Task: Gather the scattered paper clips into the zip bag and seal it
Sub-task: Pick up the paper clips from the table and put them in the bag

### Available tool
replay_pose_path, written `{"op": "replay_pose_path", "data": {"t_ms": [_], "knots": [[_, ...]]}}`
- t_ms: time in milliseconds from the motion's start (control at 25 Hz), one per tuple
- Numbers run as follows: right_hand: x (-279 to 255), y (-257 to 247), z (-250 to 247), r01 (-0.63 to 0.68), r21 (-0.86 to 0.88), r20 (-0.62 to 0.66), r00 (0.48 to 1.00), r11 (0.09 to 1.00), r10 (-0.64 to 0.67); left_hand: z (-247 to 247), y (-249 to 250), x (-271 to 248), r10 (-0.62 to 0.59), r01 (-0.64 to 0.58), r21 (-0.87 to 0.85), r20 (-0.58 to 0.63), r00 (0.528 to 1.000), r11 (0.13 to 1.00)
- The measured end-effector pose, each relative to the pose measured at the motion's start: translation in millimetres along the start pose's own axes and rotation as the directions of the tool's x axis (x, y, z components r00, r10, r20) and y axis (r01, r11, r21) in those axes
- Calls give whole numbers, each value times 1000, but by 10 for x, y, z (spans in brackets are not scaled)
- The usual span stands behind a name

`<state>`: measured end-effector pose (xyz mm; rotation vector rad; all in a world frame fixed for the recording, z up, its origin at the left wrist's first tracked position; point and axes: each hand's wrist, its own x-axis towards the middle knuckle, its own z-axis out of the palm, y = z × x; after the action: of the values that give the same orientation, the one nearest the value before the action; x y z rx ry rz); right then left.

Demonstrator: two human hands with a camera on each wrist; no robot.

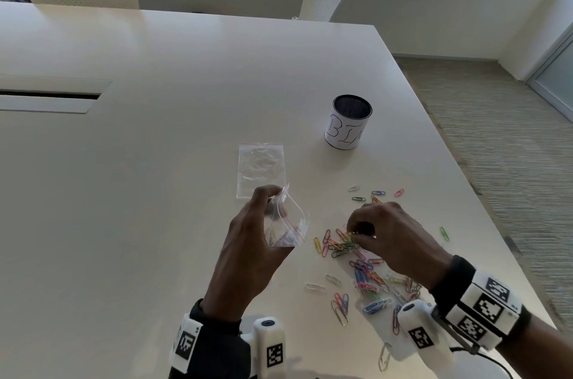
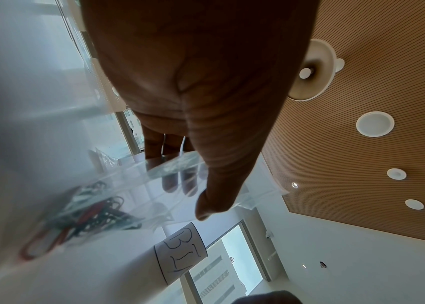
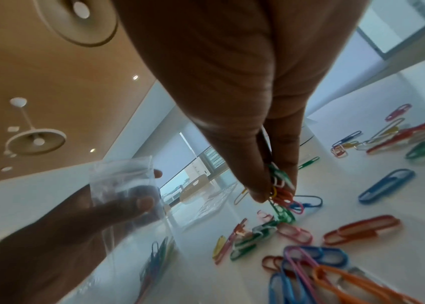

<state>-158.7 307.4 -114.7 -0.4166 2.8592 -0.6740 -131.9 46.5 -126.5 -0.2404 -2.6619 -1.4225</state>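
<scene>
Right hand (image 1: 389,239) pinching paper clips (image 3: 280,189)

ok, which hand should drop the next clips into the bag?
Right. The right hand already pinches a bunch of paper clips above the pile, beside the zip bag. The left hand is busy holding that bag open.
</scene>
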Motion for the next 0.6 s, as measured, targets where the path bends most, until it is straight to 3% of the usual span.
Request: {"op": "replay_pose_path", "data": {"t_ms": [120, 320, 480, 600], "knots": [[5, 4, -146, -53, 228, -31, 998, 972, 62, 17, 1, 8, 13, -13, 4, 2, 1000, 1000], [-27, -314, -447, -55, 618, -5, 997, 784, 74, 35, 5, 20, 30, -30, 0, 8, 1000, 1000], [-25, -671, -526, 27, 682, -69, 997, 731, 27, 49, 17, 28, 34, -34, 9, 9, 999, 999], [39, -867, -438, 66, 615, -98, 995, 786, -7, 43, 19, 24, 33, -33, 4, 5, 999, 999]]}}
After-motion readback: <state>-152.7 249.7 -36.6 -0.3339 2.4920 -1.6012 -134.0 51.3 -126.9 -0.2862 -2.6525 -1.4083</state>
